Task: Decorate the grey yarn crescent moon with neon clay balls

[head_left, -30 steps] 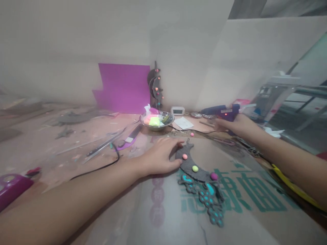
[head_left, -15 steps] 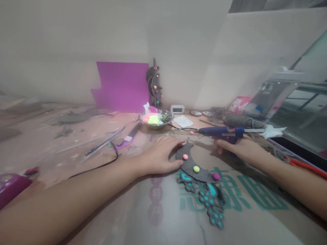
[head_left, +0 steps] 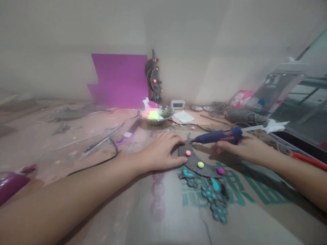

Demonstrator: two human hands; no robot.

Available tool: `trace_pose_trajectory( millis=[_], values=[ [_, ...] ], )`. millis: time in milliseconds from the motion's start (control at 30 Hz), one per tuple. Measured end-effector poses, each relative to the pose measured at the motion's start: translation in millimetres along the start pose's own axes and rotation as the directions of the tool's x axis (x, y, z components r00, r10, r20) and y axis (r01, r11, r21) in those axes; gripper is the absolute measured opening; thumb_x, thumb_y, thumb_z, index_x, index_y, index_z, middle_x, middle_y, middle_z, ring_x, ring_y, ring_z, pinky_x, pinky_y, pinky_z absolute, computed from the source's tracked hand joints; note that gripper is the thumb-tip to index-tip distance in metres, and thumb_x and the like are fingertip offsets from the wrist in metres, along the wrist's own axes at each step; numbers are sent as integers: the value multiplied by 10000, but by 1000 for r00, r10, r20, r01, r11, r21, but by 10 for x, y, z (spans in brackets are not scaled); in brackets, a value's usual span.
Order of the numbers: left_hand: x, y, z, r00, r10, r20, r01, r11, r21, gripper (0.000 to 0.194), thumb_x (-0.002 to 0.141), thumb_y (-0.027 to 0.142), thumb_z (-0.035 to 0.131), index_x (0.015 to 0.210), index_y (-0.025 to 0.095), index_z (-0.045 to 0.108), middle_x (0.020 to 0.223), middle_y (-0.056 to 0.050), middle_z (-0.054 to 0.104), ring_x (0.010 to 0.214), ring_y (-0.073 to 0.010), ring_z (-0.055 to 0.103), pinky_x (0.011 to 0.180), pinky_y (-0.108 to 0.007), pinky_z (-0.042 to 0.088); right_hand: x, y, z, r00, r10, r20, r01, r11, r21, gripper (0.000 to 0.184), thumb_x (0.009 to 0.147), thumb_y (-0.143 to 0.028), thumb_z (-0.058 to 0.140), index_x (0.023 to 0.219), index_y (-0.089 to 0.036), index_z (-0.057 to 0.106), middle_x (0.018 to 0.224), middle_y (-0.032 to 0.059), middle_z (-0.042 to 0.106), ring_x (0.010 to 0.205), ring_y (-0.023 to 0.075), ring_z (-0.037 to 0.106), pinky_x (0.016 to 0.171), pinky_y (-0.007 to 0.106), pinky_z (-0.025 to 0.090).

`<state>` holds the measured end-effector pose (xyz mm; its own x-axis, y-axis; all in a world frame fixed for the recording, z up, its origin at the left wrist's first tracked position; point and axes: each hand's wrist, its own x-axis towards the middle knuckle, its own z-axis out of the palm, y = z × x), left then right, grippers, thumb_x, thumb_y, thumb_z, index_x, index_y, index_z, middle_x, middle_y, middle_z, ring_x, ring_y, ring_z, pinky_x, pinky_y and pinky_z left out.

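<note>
dipping nearer now, the right hand (head_left: 246,148) is aiming a gripped glue gun (head_left: 217,136) at the grey crescent (head_left: 193,160) on the cardboard (head_left: 245,221); the left hand (head_left: 163,151), spread, is touching its edge, ideally keeping it motionless.

Craft work table against a plain wall (head_left: 199,41); home or studio, can't tell. Datum: metal bowl (head_left: 157,121), loaded with bright clay-like lumps (head_left: 154,115). Behind-left of bowl: purple sheet (head_left: 121,80), upright. Directly behind: grey ornament (head_left: 155,80) dotted with coloured balls. Right: grey yarn roll (head_left: 245,116). Front-right: blue glue gun (head_left: 217,136), plus a ball-studded grey crescent (head_left: 193,160) on printed cardboard (head_left: 173,214). Left: grey cut-out shapes (head_left: 62,128) and scraps on the tabletop, blurry.
</note>
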<state>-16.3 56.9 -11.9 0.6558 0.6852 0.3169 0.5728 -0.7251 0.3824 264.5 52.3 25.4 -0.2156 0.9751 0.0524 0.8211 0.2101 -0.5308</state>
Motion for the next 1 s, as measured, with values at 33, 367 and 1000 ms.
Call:
trace_pose_trajectory(
  millis=[33,367,1000],
  values=[
    [-1,-3,3,1000,1,-2,-1,1000,-2,444,835,455,654,1197,200,615,1220,-106,633,1174,-292,557,1005,-442,442,3,0,8,1000,2,-12,-2,1000,-28,413,741,-588,556,567,-232,674,693,56,709,703,266,664,682,370,519],
    [-7,30,-23,1000,-14,7,15,1000,-7,445,829,435,665,1193,182,623,1231,-116,621,1175,-297,553,1015,-453,436,-1,44,59,998,12,-68,-13,1000,-26,425,750,-614,583,590,-221,600,588,30,629,591,222,588,590,342,468],
    [-5,-5,-15,999,13,30,-13,1000,21,472,863,473,617,1251,204,621,1271,-105,595,1184,-293,540,1016,-440,434,-3,84,110,993,-84,-88,83,996,-9,368,775,-584,631,810,-243,766,736,34,735,741,281,677,702,390,544]
  ],
)
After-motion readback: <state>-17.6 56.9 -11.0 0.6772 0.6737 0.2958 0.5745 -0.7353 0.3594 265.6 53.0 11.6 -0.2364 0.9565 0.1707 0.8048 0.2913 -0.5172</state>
